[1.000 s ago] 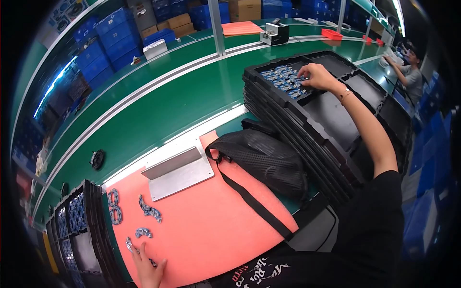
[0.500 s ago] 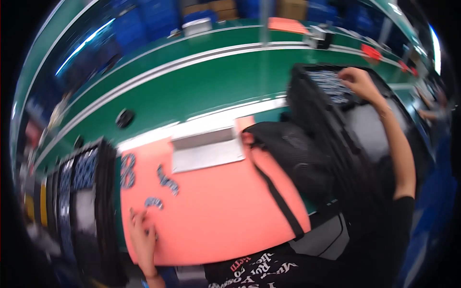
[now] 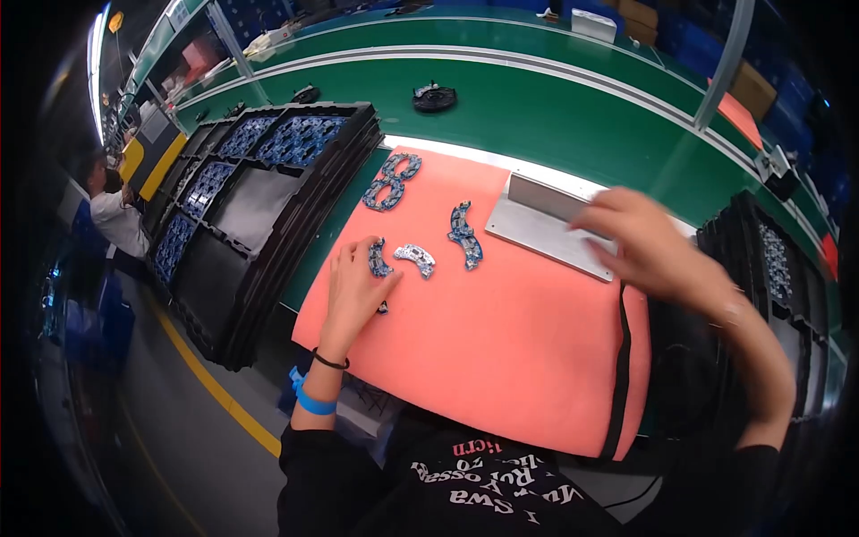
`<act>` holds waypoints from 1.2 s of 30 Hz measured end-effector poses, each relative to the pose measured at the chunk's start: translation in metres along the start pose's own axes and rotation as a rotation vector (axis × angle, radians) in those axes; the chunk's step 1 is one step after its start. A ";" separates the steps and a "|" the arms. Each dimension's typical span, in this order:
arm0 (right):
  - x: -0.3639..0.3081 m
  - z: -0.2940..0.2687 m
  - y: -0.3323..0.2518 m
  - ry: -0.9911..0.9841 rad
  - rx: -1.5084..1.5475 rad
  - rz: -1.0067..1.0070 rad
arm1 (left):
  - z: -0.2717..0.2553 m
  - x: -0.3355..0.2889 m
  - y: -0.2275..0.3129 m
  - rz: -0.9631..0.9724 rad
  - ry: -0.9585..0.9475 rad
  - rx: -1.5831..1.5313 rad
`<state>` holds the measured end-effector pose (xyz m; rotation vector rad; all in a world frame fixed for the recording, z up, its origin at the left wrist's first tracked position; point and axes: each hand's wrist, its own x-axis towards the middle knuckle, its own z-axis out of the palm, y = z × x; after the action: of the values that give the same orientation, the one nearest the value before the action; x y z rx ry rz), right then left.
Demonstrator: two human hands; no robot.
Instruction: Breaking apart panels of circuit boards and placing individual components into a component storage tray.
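Note:
A curved blue circuit board (image 3: 379,259) lies on the pink mat (image 3: 465,358) between the thumb and forefinger of my left hand (image 3: 356,291), which are closed about it. Part of another small board (image 3: 383,308) shows below that thumb. Just to the right lies a pale curved board (image 3: 415,259), and beyond it a wavy blue board piece (image 3: 463,236). Farther back, curved boards form a figure-eight shape (image 3: 392,183). My right hand (image 3: 640,242) hangs over the right end of a metal angle plate (image 3: 546,235). Its fingers are bent and blurred; whether they hold anything is unclear.
Stacked black trays (image 3: 309,192) with blue boards stand on the left; another tray stack (image 3: 761,242) stands on the right. A black strap (image 3: 624,376) crosses the mat's right side. A round black part (image 3: 434,98) rests on the green bench (image 3: 358,107). A person (image 3: 116,206) is at far left.
My right hand has come away from the right-hand tray to above the metal plate. My left hand has moved up to a curved board. The view has swung.

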<state>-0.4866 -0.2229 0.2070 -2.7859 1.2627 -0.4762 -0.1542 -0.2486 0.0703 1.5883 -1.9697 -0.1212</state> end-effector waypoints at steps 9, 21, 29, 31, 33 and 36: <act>0.113 0.174 -0.053 0.147 0.090 0.024 | -0.004 0.014 -0.009 0.028 -0.067 -0.297; -0.021 0.010 0.029 0.174 -0.044 0.147 | -0.020 0.023 0.066 0.071 -0.371 -0.645; -0.275 -0.128 0.114 0.432 -0.453 0.724 | -0.010 0.021 0.232 0.531 -0.562 -0.904; -0.294 -0.123 0.120 0.317 -0.422 0.820 | -0.004 0.018 0.248 0.537 -0.596 -0.985; -0.300 -0.113 0.128 0.258 -0.293 0.858 | 0.006 0.014 0.254 0.548 -0.623 -1.014; -0.305 -0.109 0.133 0.227 -0.286 0.831 | 0.014 0.011 0.259 0.566 -0.638 -0.993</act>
<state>-0.8043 -0.0761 0.2101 -2.1006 2.5007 -0.5693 -0.3849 -0.1906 0.1737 0.3377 -2.1537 -1.2642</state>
